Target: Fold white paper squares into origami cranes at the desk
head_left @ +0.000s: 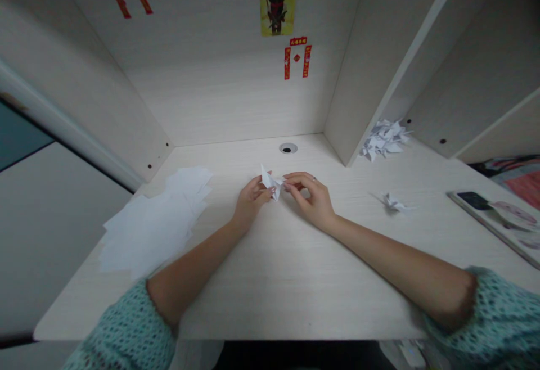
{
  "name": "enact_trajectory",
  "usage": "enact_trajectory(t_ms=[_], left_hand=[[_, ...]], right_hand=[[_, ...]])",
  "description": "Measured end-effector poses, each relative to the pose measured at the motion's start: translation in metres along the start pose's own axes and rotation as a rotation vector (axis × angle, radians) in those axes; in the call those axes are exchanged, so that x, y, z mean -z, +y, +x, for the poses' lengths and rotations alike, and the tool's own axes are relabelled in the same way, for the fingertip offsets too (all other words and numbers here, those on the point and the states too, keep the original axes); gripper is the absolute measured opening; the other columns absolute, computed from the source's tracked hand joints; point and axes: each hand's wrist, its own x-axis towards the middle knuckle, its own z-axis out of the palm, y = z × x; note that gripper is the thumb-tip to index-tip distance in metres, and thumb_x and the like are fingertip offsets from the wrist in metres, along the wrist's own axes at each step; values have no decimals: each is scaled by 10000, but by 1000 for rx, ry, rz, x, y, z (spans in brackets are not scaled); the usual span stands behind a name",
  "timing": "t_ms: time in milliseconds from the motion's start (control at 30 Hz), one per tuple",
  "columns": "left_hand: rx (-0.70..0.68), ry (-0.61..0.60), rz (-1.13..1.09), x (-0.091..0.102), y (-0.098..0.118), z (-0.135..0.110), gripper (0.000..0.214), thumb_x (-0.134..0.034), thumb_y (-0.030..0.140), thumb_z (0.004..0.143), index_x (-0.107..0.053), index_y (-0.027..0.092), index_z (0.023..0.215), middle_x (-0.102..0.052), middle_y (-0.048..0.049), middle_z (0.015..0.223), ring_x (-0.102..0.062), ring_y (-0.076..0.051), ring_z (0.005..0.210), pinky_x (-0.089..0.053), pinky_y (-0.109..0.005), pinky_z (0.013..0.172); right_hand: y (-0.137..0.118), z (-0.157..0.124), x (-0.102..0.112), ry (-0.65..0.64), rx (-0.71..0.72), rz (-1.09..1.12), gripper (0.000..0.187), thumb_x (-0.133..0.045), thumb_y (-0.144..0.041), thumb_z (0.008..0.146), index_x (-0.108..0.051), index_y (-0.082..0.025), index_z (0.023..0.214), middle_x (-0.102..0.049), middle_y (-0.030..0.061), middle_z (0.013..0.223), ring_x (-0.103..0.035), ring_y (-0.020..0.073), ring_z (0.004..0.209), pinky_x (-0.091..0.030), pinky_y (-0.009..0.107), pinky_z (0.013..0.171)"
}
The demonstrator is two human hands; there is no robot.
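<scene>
A small white folded paper crane (270, 182) is held between my two hands above the middle of the desk. My left hand (252, 197) pinches its body from the left, thumb in front and fingers behind. From the right, my right hand (311, 197) grips the crane's right end between thumb and fingertips. One pointed part of the paper stands up between the hands. Another finished-looking paper crane (395, 203) lies on the desk to the right of my right hand.
A spread stack of white paper sheets (156, 224) lies at left on the desk (295, 291). Many folded paper pieces (386, 138) are heaped behind the upright divider (363, 94). A tablet-like device (502, 221) rests at far right. A cable hole (288, 148) sits near the back panel.
</scene>
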Motion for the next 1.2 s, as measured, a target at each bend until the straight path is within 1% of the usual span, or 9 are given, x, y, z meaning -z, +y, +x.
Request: enact_trajectory(t_ms=[100, 167, 233, 333, 433, 567, 733, 933, 1200], left_hand=[[1, -50, -23, -1, 0, -2, 594, -713, 317, 695, -494, 190, 1233, -647, -49, 948, -626, -138, 784, -477, -260, 741], [-1, -78, -27, -3, 1, -4, 640, -743, 289, 666, -460, 215, 1235, -625, -61, 1039, -635, -133, 796, -483, -267, 763], [1, -77, -12, -4, 1, -5, 673, -773, 273, 629, -438, 228, 1211, -599, -69, 1094, -639, -115, 759, -490, -248, 729], [2, -47, 15, -5, -1, -6, 663, -794, 266, 597, -424, 228, 1146, -597, -54, 1056, -635, -93, 694, -492, -213, 661], [-15, -34, 42, -5, -3, -5, 601, -780, 280, 621, -422, 223, 1100, -610, -35, 989, -631, -88, 680, -490, -202, 642], [-40, -52, 75, -6, -4, -5, 555, -758, 300, 651, -425, 217, 1087, -614, -29, 952, -634, -96, 684, -496, -215, 644], [-56, -85, 115, -6, -2, -8, 487, -733, 311, 681, -432, 208, 1050, -635, -27, 913, -639, -104, 693, -492, -209, 632], [-23, -122, 111, -3, -4, -7, 551, -731, 323, 685, -446, 210, 1144, -661, -44, 915, -650, -135, 727, -520, -270, 696], [17, -141, -23, -1, -2, -4, 591, -723, 284, 689, -452, 193, 1206, -640, -10, 788, -632, -138, 706, -542, -306, 709]], right_hand=[[-3, -3, 0, -38, -46, 22, 135, -495, -286, 883, -579, -230, 972, -666, 77, 1124, -688, 177, 806, -565, 298, 674], [-4, -5, 0, -76, -29, 35, 136, -491, -263, 884, -552, -236, 1002, -665, 68, 1142, -692, 183, 863, -566, 304, 724], [-4, -6, 0, -112, 12, 35, 125, -503, -246, 875, -549, -240, 991, -681, 56, 1113, -675, 194, 952, -556, 315, 789], [-2, -7, 0, -151, 37, 0, 141, -522, -245, 862, -559, -246, 998, -689, 41, 1098, -677, 194, 950, -557, 311, 783], [-1, -6, 0, -166, 45, -55, 219, -519, -239, 861, -575, -252, 1072, -693, 28, 1089, -687, 184, 909, -558, 303, 777], [-1, -4, 2, -141, 96, -83, 273, -512, -215, 862, -604, -270, 1112, -703, 13, 1061, -677, 177, 937, -552, 305, 818], [1, -3, 2, -106, 113, -108, 328, -507, -168, 847, -613, -286, 1134, -654, 12, 1171, -634, 193, 1051, -516, 363, 917], [5, -3, 3, -68, 81, -173, 317, -512, -194, 855, -625, -302, 1131, -687, -3, 1104, -665, 198, 969, -531, 366, 856], [10, 0, 4, 1, 47, -143, 219, -569, -299, 860, -683, -302, 1046, -728, 15, 980, -687, 212, 845, -534, 377, 777]])
